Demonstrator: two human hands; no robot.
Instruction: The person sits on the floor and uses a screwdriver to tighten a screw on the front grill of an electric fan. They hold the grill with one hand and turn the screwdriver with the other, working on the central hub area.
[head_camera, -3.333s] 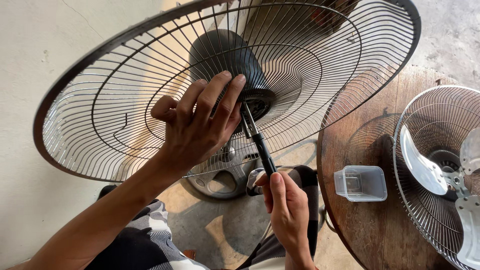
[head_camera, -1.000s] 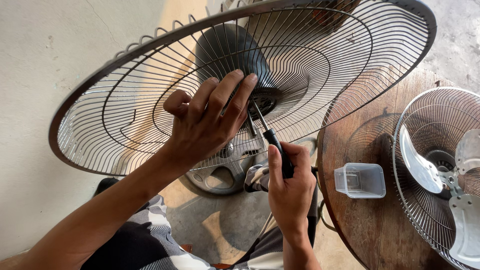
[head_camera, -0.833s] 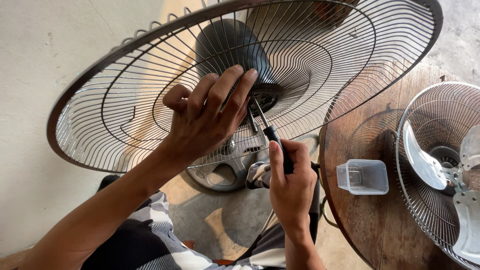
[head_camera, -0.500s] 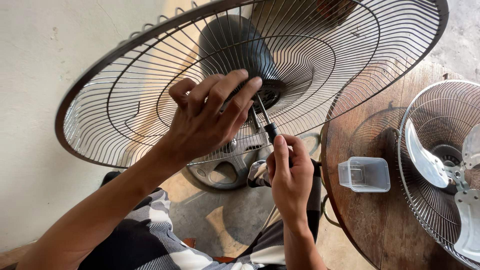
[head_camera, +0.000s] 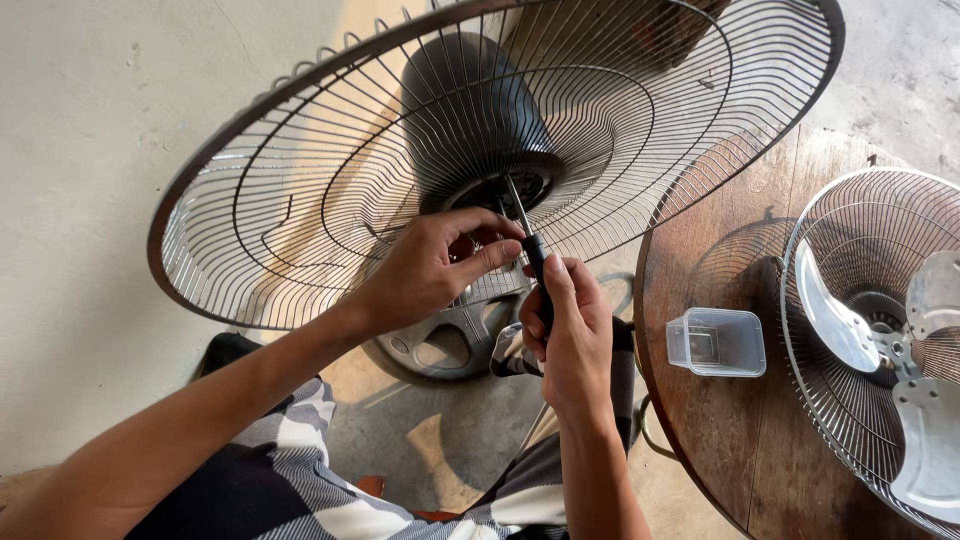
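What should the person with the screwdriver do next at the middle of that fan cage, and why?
Probably turn the screwdriver in place. Its tip already sits at the hub of the wire fan guard, the right hand grips the black handle, and the left hand pinches beside the shaft, steadying it. Which way to turn cannot be told.

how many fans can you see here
2. One fan with its wire guard tilted up, where both hands work; another fan lying on the round wooden table at right, partly cut off.

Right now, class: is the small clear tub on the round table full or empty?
Empty. The tub stands upright on the table, lid off, and the wood shows through its clear walls and base with nothing inside.
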